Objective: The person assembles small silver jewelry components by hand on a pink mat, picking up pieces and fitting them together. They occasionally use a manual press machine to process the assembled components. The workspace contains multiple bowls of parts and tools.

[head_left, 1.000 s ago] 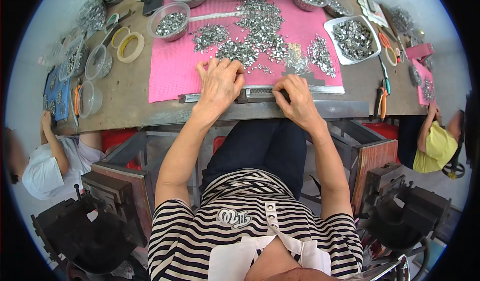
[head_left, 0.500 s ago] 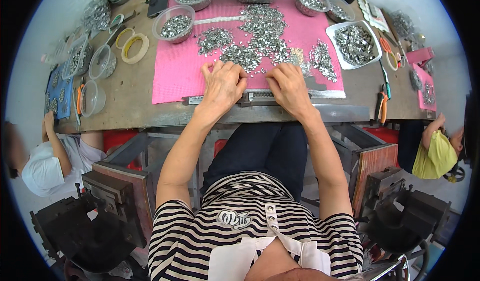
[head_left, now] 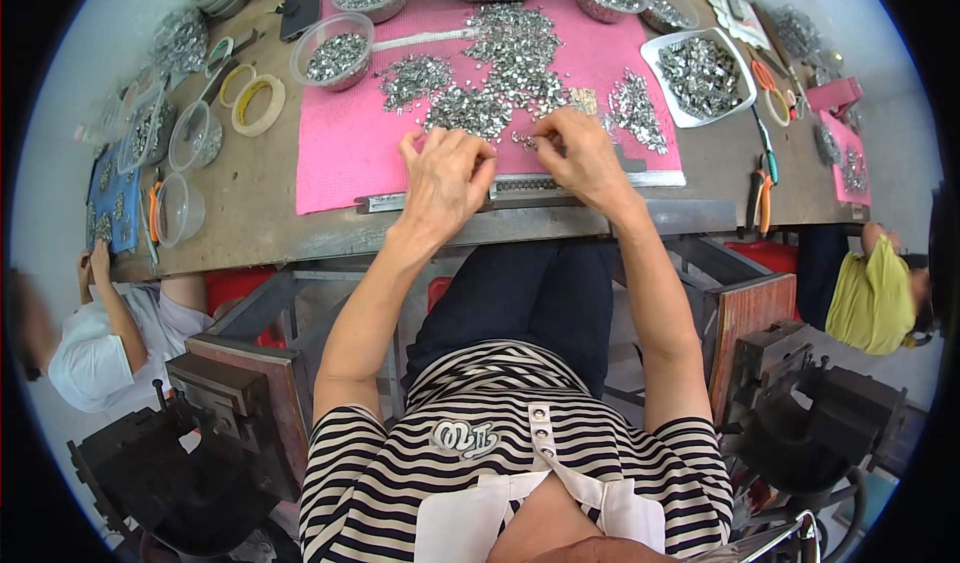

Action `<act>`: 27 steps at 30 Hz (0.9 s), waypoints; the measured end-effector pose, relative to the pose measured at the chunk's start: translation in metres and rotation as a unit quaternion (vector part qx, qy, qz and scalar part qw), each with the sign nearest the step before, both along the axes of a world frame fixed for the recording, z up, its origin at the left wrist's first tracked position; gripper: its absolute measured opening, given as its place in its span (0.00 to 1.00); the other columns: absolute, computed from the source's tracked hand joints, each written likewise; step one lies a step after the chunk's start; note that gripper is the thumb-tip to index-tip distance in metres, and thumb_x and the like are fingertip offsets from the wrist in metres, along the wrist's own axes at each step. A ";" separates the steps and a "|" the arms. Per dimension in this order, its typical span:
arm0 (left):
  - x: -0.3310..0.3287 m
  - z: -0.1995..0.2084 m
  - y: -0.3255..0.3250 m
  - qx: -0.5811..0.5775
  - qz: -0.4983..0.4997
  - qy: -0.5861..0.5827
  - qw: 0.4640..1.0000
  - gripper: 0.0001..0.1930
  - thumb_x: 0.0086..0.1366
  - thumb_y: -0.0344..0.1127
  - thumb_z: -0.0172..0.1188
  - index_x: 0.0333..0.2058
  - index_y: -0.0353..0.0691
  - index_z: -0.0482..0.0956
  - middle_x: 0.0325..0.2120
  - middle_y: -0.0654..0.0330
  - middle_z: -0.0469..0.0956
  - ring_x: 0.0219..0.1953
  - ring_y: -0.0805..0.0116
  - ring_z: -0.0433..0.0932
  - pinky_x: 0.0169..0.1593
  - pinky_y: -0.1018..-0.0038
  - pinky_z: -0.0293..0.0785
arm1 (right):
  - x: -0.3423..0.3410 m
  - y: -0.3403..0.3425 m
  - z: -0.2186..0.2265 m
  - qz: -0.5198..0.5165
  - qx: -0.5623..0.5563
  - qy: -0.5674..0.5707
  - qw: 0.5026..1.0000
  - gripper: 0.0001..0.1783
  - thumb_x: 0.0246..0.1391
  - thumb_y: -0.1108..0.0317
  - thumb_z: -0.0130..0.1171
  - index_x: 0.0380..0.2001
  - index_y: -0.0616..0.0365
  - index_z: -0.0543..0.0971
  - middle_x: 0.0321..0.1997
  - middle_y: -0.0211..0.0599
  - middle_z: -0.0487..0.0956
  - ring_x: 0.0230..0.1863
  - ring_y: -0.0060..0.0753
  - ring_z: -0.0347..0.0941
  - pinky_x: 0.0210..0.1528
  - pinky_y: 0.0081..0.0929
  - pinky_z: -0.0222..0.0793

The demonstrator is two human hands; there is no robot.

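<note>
My left hand (head_left: 447,175) is over the near part of the pink mat (head_left: 340,158), its fingers bent down beside the loose metal pieces. Its thumb lies near the bent fingers, and whatever is between them is hidden. My right hand (head_left: 583,158) pinches thumb and forefinger together at the near edge of the heap of small shiny metal pieces (head_left: 470,113). Anything in that pinch is too small to make out. Just below both hands runs a long metal bar (head_left: 385,203) with a dark slotted section (head_left: 530,185) in its middle, partly covered by my hands.
A white square tray (head_left: 697,118) of metal pieces stands right; clear tubs (head_left: 335,81) of them stand behind. Rolls of tape (head_left: 258,105) and a black phone (head_left: 301,8) lie left. Orange-handled pliers (head_left: 762,198) lie right. Two people sit at either side.
My right hand has shifted slightly away from the bar, its fingertips now at the edge of the heap. My left hand stays nearly in place. The whole view has shifted a little.
</note>
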State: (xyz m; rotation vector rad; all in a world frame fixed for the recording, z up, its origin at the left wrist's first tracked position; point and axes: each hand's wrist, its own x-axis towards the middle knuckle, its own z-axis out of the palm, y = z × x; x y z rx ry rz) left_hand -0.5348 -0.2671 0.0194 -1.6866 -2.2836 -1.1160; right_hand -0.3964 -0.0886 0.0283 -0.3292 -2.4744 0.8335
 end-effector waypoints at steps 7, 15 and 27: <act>0.039 -0.002 0.017 0.035 -0.098 -0.010 0.995 0.06 0.59 0.30 0.69 0.34 0.43 0.81 0.32 0.64 0.78 0.41 0.64 0.77 0.60 0.57 0.59 | 0.034 0.005 0.010 -0.051 -0.026 -0.016 0.998 0.08 0.56 0.77 0.63 0.40 0.64 0.84 0.34 0.42 0.82 0.36 0.37 0.81 0.39 0.33 0.75; 0.041 -0.001 0.018 0.009 -0.109 0.018 0.994 0.06 0.60 0.31 0.69 0.37 0.43 0.83 0.33 0.64 0.80 0.42 0.64 0.78 0.63 0.54 0.59 | 0.050 -0.007 0.002 -0.076 -0.060 0.018 0.995 0.07 0.56 0.77 0.64 0.39 0.64 0.84 0.35 0.41 0.83 0.34 0.35 0.82 0.38 0.31 0.76; 0.050 -0.015 0.011 0.056 -0.026 -0.014 0.998 0.05 0.66 0.29 0.65 0.40 0.42 0.84 0.34 0.64 0.83 0.41 0.63 0.80 0.63 0.53 0.60 | 0.056 -0.038 -0.013 -0.057 -0.016 0.048 0.997 0.07 0.51 0.77 0.67 0.35 0.58 0.82 0.43 0.33 0.83 0.50 0.38 0.76 0.53 0.36 0.65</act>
